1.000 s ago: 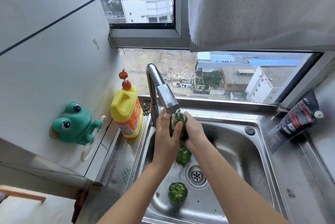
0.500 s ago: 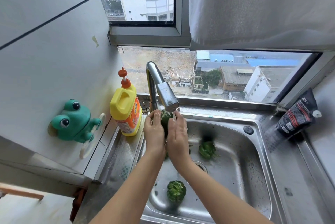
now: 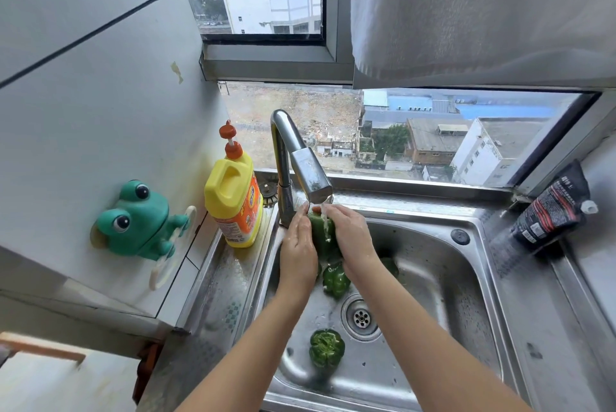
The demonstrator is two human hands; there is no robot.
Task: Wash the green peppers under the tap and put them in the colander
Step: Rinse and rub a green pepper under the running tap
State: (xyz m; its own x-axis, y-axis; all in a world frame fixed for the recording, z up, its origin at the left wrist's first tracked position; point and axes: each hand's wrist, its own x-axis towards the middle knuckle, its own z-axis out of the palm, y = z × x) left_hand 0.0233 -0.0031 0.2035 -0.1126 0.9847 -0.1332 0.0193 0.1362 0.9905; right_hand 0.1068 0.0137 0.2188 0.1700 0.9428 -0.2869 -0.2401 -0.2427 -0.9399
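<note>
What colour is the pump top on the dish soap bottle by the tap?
Orange-red pump top on a yellow dish soap bottle, seen in the head view.

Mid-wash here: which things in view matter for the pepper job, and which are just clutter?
Job:
held green pepper
left hand
right hand
tap
sink
pepper beside the drain
pepper at the front

Clutter:
yellow detergent bottle
green frog holder
black pouch

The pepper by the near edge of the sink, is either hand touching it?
Apart. The head view shows bare steel between that pepper and both hands, which are up under the tap.
</note>
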